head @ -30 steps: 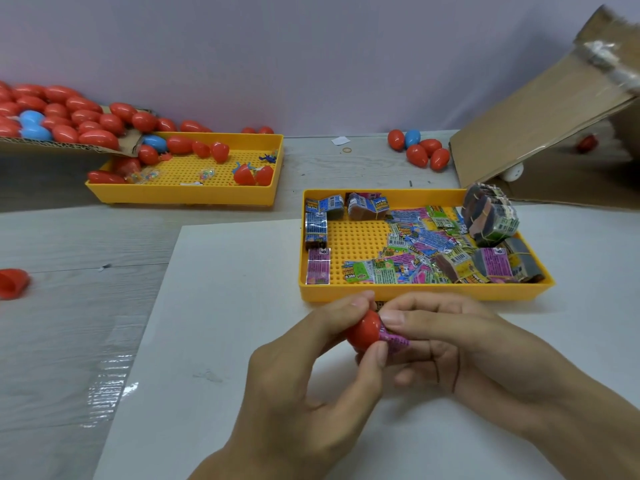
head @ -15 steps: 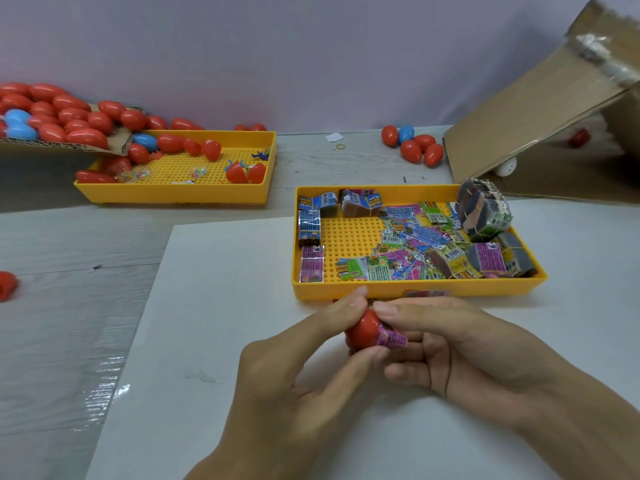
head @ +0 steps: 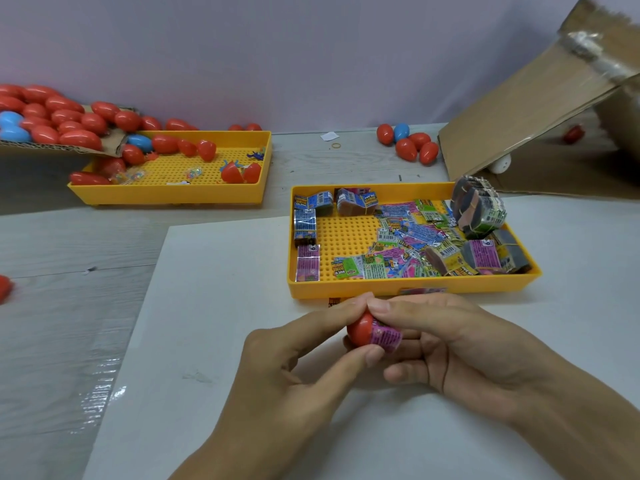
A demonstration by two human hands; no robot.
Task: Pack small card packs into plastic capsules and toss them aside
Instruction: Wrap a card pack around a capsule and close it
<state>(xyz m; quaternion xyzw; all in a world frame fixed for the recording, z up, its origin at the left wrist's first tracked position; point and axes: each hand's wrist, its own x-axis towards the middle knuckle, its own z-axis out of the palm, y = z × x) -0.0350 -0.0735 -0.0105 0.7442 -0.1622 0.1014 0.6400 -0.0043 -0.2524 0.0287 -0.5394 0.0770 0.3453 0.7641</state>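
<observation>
Head view showed your left hand (head: 294, 372) raised over the white sheet (head: 214, 341), its thumb and forefinger curled around a red capsule half (head: 360, 329) and pinching it. Your right hand (head: 460, 344) came in from the other side, fingers bent, gripping a purple card pack (head: 386, 337) whose end sat in the capsule's open mouth. The 2 hands met fingertip to fingertip just in front of the yellow tray (head: 415, 289) that held loose and bundled card packs. A 2nd yellow tray (head: 166, 195) of red and blue capsules lay well apart, far left.
</observation>
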